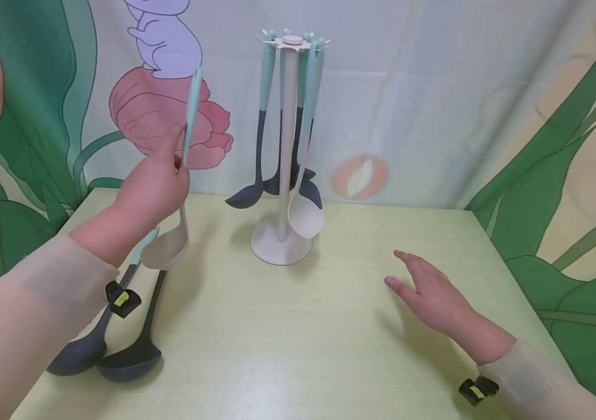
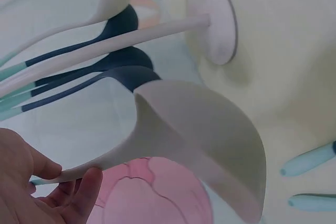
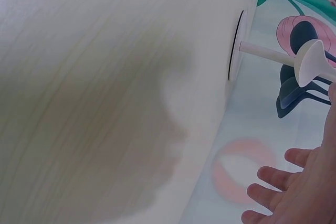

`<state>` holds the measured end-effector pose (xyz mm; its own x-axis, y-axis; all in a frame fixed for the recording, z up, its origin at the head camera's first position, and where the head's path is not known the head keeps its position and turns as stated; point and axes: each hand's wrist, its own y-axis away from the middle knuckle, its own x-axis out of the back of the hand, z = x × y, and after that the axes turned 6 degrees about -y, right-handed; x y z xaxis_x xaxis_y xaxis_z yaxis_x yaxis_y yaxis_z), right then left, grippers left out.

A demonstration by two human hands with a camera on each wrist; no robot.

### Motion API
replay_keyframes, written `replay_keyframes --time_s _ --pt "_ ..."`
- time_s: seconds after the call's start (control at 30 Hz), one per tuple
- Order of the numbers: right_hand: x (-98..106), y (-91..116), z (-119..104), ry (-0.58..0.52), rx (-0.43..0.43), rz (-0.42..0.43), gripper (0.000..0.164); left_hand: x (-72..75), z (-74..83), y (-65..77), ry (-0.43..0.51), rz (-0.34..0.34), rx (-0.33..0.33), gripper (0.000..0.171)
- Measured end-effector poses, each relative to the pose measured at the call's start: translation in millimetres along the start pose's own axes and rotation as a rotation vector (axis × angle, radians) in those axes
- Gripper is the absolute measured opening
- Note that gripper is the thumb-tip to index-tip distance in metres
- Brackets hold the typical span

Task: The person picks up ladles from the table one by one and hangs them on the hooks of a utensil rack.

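In the head view my left hand point(image 1: 153, 184) pinches a white ladle point(image 1: 165, 248) by its shaft below the mint handle, bowl down, left of the stand. The left wrist view shows the ladle's bowl point(image 2: 210, 129) large, with thumb and fingers on the thin shaft. A white utensil stand point(image 1: 287, 146) has several mint-handled utensils hanging around its pole, with dark heads and one white spoon point(image 1: 305, 217) at the front. My right hand point(image 1: 434, 297) hovers over the table's right side with its fingers extended, holding nothing.
Two dark ladles point(image 1: 132, 359) with mint handles lie on the pale table point(image 1: 276, 338) at the left, partly behind my left forearm. Behind the table hangs a printed curtain point(image 1: 408, 116) with flowers and leaves. The stand's round base point(image 1: 263, 248) sits near the back edge.
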<state>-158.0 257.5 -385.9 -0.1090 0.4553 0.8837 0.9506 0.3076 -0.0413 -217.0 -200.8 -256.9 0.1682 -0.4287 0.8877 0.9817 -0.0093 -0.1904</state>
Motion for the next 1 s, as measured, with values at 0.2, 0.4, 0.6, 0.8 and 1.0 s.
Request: replay_keyframes --time_s 0.2,0.4,0.6,0.8,1.0 --pt "-0.1 0.1 0.9 0.0 -0.008 -0.003 0.076 15.5 21.8 -1.6 0.012 0.028 -0.044 0.066" --pt "-0.8 0.6 0.3 -0.001 -0.008 -0.003 0.075 28.0 41.2 -3.7 0.011 0.045 -0.097 0.069" --pt "0.3 1.5 -0.3 0.001 -0.008 -0.002 0.076 35.5 54.1 -6.2 0.002 0.043 -0.111 0.067" --pt "1.3 1.5 -0.1 0.0 -0.004 -0.002 0.075 35.4 60.1 -5.9 -0.033 0.049 -0.115 0.067" --pt "0.6 1.8 0.9 -0.009 -0.005 -0.004 0.076 32.9 61.8 -3.8 -0.074 0.069 -0.128 0.072"
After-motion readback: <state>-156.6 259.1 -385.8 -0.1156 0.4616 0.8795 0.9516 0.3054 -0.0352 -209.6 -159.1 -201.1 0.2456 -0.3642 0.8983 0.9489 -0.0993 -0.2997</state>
